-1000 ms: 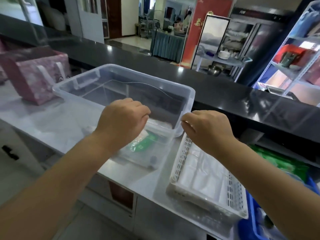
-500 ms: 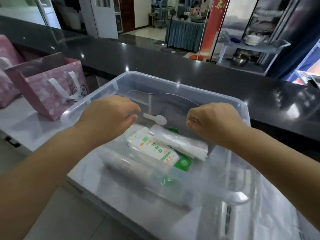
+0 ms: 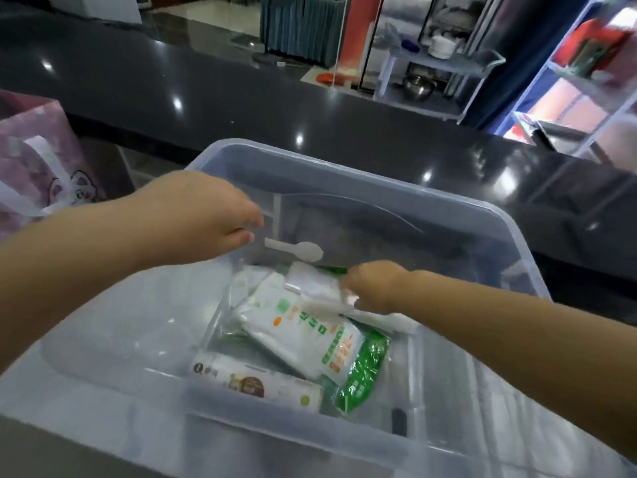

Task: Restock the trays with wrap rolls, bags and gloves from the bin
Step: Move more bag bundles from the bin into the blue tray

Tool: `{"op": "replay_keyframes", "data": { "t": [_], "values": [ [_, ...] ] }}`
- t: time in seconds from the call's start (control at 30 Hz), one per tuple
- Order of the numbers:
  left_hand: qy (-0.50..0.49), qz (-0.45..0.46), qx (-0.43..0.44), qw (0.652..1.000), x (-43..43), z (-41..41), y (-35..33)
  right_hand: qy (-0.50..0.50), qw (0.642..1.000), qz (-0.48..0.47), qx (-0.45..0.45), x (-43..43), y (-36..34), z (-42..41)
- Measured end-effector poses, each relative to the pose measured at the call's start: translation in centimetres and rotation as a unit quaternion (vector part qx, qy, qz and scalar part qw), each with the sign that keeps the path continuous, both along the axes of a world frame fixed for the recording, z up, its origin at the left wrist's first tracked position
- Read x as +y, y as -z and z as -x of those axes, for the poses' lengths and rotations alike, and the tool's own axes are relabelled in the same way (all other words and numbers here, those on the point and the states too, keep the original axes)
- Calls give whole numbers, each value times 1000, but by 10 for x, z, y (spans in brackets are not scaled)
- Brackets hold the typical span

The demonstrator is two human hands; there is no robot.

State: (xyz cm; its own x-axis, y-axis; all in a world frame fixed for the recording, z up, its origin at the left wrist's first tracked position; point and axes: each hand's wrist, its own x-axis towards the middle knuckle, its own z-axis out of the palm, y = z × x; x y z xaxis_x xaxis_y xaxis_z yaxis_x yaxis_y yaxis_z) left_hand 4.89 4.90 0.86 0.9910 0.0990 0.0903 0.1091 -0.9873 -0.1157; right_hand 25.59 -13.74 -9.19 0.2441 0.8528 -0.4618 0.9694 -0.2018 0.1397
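Head view, right hand (image 3: 375,288) pinching white pack (image 3: 315,288) inside bin (image 3: 379,182), left hand (image 3: 203,219) at rim, grip unclear

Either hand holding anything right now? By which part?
The right hand appears to grip the white packet in the bin by its right end; blur hides the fingers. The left hand hovers over the bin, holding nothing.

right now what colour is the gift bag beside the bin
Gift bag: pink with white handles, head view.
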Motion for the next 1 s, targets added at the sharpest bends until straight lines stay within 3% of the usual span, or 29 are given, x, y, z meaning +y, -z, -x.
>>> {"op": "replay_keyframes", "data": {
  "t": [0.17, 0.33, 0.53, 0.67, 0.73, 0.87, 0.93, 1.0],
  "values": [
    [41, -5, 9, 999, 16, -14, 10, 26, 997, -53, -48, -2, 48, 7],
    [47, 67, 95, 992, 8, -16, 24, 61, 990, -123, 5, -4, 47, -9],
    [31, 64, 95, 993, 7, -18, 29, 108, 981, -146, -64, 1, 47, -6],
    [-14, 95, 89, 991, 10, -21, 30, 165, 968, -189, -1, 14, 10, -13],
    [-53, 143, 71, 986, 9, -24, 30, 256, 927, -230, 148, 20, -21, -14],
    [-126, 284, -28, 950, 10, -32, 21, 352, 754, -279, 479, 19, -74, 1],
    [-131, 413, -70, 899, 9, -37, 10, 336, 678, -287, 587, 19, -86, 13],
    [-118, 533, -99, 832, 5, -42, -2, 312, 655, -290, 624, 23, -92, 22]
  ]
}}
